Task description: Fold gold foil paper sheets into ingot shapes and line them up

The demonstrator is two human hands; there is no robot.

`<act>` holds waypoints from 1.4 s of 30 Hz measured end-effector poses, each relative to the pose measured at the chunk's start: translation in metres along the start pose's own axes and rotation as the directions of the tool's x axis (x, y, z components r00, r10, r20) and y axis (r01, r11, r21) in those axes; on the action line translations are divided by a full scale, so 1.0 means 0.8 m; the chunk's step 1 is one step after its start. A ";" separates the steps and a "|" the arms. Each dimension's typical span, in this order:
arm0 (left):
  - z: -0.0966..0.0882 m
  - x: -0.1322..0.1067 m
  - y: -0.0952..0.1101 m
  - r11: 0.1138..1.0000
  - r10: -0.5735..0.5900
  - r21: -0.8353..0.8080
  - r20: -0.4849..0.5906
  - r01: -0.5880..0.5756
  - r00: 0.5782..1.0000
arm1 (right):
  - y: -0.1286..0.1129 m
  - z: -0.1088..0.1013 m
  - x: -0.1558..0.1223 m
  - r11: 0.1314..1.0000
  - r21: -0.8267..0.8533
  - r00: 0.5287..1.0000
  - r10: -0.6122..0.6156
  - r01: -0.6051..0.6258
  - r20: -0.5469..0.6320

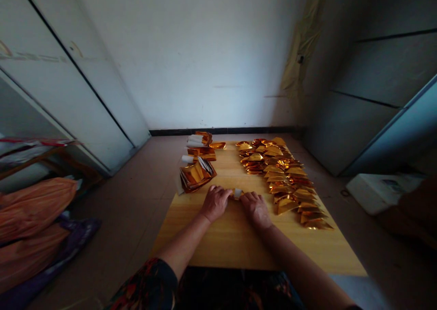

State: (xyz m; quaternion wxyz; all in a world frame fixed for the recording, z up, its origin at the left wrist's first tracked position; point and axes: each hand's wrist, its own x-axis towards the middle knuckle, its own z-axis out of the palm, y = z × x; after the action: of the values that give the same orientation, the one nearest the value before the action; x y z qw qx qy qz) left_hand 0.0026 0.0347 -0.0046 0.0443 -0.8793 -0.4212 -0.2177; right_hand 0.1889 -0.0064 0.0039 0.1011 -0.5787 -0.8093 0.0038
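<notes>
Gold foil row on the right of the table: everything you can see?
The row of folded gold foil pieces runs diagonally across the right part of the light wooden table, from the far edge toward the near right corner. The pieces are shiny orange-gold, creased and mostly triangular. They overlap like shingles and bunch more loosely at the far end. They lie flat on the wood. The right hand is nearest but does not touch them.

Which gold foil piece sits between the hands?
The small folded one, touched by the left hand and right hand; the others lie in piles beyond.
</notes>
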 end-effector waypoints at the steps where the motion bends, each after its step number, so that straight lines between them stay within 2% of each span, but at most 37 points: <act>1: 0.001 0.001 0.000 0.999 -0.032 -0.012 -0.007 0.032 0.999 | 0.000 0.001 0.001 1.000 0.013 1.000 0.028 -0.028 -0.005; 5: 0.008 0.004 -0.001 0.995 -0.078 -0.071 -0.023 0.076 0.997 | 0.002 0.006 0.006 0.989 0.068 0.991 0.129 -0.128 -0.016; 11: 0.011 -0.002 0.002 0.976 -0.114 -0.193 -0.037 0.105 0.993 | 0.002 0.003 0.011 0.978 0.098 0.983 0.182 -0.183 0.026; 14: 0.015 -0.001 0.004 0.951 -0.185 -0.259 -0.039 0.169 0.982 | 0.001 0.001 0.013 0.969 0.115 0.976 0.217 -0.218 0.022; 18: 0.023 0.005 0.006 0.883 -0.342 -0.359 -0.051 0.302 0.938 | 0.001 -0.001 0.018 0.945 0.137 0.955 0.291 -0.297 0.061; 22: 0.027 0.009 0.009 0.825 -0.419 -0.424 -0.018 0.373 0.908 | -0.001 -0.002 0.024 0.922 0.133 0.932 0.355 -0.363 0.077; 25: 0.026 0.011 0.014 0.793 -0.471 -0.425 0.026 0.436 0.882 | -0.003 -0.002 0.027 0.914 0.098 0.918 0.388 -0.394 0.078; 29: 0.026 0.011 0.023 0.786 -0.534 -0.363 0.011 0.501 0.846 | -0.005 -0.001 0.028 0.916 0.066 0.917 0.392 -0.397 0.077; 37: 0.031 0.007 0.030 0.867 -0.461 -0.240 -0.052 0.437 0.886 | -0.009 0.003 0.027 0.927 0.011 0.927 0.374 -0.374 0.020; 42: 0.029 0.006 0.031 0.898 -0.406 -0.212 -0.067 0.385 0.911 | -0.009 0.004 0.027 0.935 -0.003 0.934 0.356 -0.356 0.027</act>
State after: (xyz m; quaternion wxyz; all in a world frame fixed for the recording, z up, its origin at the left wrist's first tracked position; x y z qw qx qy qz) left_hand 0.0322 0.0286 -0.0210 -0.0637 -0.7620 -0.5650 -0.3101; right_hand 0.1751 0.0118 0.0048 0.0881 -0.7152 -0.6926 0.0306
